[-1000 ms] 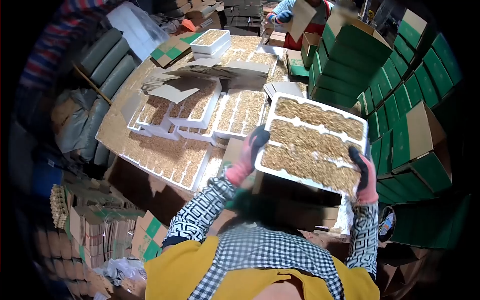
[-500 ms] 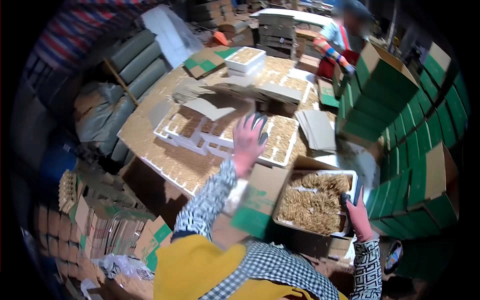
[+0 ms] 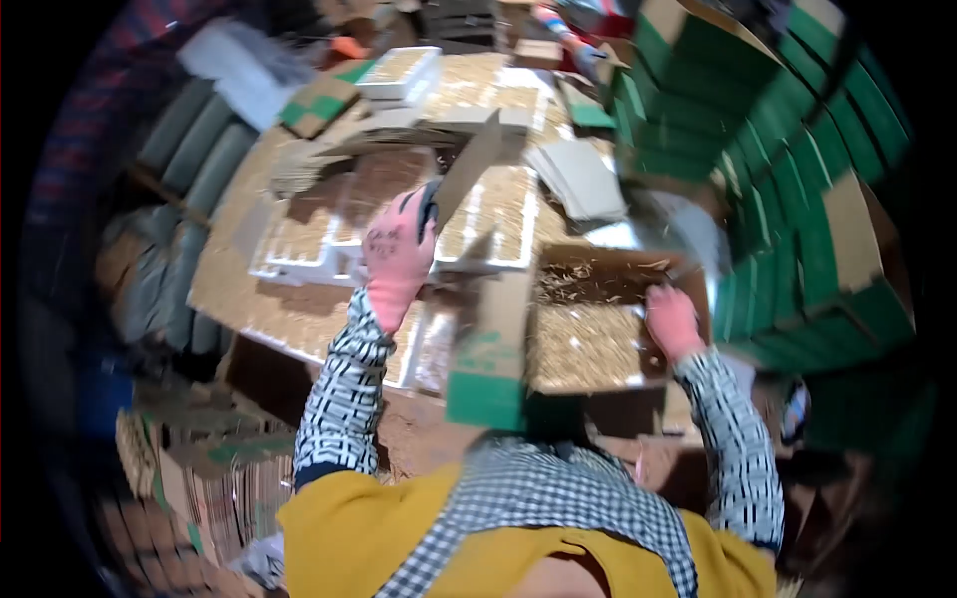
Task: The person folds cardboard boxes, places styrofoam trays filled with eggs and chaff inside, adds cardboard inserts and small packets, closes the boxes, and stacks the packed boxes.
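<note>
My left hand [image 3: 397, 249], in a pink and dark glove, is closed on a grey cardboard sheet [image 3: 472, 164] that stands tilted above the trays. An open cardboard box [image 3: 688, 289] in front of me holds a layer of golden-brown granular or stalk-like material [image 3: 586, 344]. Inside the box's right side is my right hand [image 3: 673, 317], its fingertips hidden or blurred, so its grip is unclear. White trays [image 3: 299, 269] filled with similar material sit on the table beyond my left hand. A pile of grey sheets [image 3: 578, 179] lies behind the box.
Green boxes [image 3: 688, 120] are stacked at the right, one open-topped box [image 3: 857, 249] among them. A co-worker's arm [image 3: 570, 40] shows at the top. Flattened cartons [image 3: 234, 488] stand lower left, grey sacks [image 3: 189, 140] upper left. More white trays [image 3: 399, 78] sit at the table's far end.
The filled white tray went from both hands down into the box. My left hand has since taken hold of a cardboard sheet, and my right hand has moved inside the box. The view has shifted.
</note>
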A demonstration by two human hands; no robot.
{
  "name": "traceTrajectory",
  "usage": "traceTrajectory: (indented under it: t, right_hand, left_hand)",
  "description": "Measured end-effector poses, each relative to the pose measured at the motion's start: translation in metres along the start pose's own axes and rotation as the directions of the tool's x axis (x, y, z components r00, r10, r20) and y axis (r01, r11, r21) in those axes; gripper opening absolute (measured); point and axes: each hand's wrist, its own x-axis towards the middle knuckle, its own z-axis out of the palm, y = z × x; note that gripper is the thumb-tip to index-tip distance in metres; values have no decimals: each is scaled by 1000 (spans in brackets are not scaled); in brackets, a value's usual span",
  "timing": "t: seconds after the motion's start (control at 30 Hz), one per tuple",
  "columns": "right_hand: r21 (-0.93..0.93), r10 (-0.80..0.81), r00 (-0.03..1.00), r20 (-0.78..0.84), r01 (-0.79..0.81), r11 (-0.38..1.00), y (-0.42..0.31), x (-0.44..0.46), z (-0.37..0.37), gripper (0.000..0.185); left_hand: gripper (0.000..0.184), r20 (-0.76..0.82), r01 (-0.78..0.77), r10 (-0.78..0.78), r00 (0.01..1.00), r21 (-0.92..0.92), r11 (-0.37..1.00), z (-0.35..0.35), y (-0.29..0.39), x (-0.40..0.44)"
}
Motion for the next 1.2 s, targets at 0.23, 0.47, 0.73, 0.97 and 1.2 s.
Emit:
traceTrajectory:
  t: [0.23, 0.47, 0.73, 0.97, 1.2]
  right_hand:
    - [303, -215, 977, 11, 202, 931, -47, 3, -90, 53]
    - [343, -102, 908, -406, 255, 904, 7, -66, -102, 41]
    - [252, 856, 486, -177, -818, 517, 334, -353, 94, 52]
    - [235, 814, 578, 55, -800, 552, 371, -369, 116, 57]
    - [293, 685, 719, -114, -635, 715, 363, -384, 129, 46]
  left_hand:
    - [45, 127, 115, -85, 988, -255, 960, 57, 74, -71]
    - [45, 121, 171, -147, 982, -215, 962, 85, 70, -95]
    - [39, 129, 366, -352, 927, -105, 925, 93, 102, -91]
    - [36, 86, 284, -286, 954, 36, 958, 97, 84, -95]
    - [36, 136, 270, -267, 954, -8, 963, 87, 96, -90]
